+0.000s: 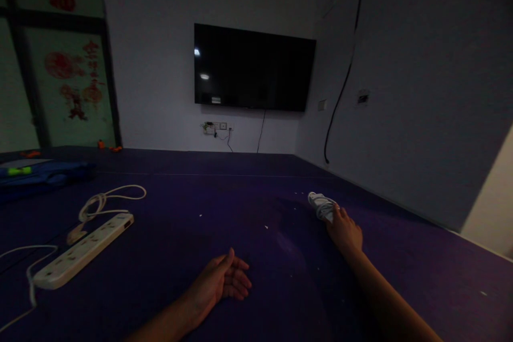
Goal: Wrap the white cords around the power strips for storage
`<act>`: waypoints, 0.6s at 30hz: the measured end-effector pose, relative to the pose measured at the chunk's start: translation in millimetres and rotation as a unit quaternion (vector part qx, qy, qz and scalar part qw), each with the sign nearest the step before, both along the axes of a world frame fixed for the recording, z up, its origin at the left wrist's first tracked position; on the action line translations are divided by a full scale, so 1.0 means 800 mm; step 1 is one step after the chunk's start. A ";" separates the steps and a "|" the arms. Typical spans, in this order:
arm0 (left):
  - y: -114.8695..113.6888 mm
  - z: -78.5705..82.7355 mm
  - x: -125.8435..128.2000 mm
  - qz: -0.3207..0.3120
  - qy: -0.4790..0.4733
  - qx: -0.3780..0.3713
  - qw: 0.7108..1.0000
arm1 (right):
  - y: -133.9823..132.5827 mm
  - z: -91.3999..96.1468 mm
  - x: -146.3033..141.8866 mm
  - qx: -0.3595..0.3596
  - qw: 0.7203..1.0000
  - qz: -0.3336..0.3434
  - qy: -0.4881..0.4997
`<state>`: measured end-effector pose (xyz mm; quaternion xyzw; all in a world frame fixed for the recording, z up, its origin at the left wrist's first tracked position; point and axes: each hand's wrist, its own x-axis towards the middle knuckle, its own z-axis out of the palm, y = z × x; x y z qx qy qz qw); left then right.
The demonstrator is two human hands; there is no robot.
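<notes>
On purple mat (256, 187), right hand (345, 232) clasping white bundle (320, 204), left hand (222, 279) loosely spread, power strip (82, 251) leftward

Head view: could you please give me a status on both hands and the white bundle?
Left hand open, empty, on purple mat. Right hand on white bundle, grip unclear. Power strip off left.

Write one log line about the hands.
left hand: open, resting on mat | right hand: touching white bundle | power strip: untouched
</notes>
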<state>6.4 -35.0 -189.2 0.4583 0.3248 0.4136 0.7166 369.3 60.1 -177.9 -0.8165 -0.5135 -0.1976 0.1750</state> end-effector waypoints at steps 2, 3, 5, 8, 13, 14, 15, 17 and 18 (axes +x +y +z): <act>-0.001 0.001 0.000 0.003 0.003 -0.001 1.000 | 0.000 0.000 0.001 -0.001 1.000 0.002 -0.001; -0.002 0.002 0.000 0.004 0.004 0.000 1.000 | -0.001 0.000 0.002 -0.002 1.000 0.005 -0.003; -0.003 0.003 0.000 0.006 0.004 -0.001 1.000 | -0.002 0.000 0.003 -0.001 1.000 0.012 -0.006; -0.003 0.003 0.000 0.002 0.004 -0.001 1.000 | -0.002 -0.001 0.005 0.009 1.000 0.016 -0.006; -0.003 0.001 0.000 0.001 -0.003 0.007 1.000 | 0.000 -0.002 0.002 0.049 0.999 0.010 -0.018; -0.003 0.001 0.000 0.002 -0.003 0.008 1.000 | 0.000 -0.002 0.000 0.056 0.998 0.013 -0.022; -0.003 0.001 0.000 0.002 -0.003 0.009 1.000 | 0.000 -0.001 -0.002 0.063 0.998 0.017 -0.025; -0.003 0.001 0.000 0.002 -0.002 0.008 1.000 | -0.001 0.002 -0.008 0.076 0.996 0.025 -0.032; -0.003 0.002 0.000 0.000 -0.001 0.006 1.000 | -0.001 0.004 -0.013 0.081 0.996 0.030 -0.036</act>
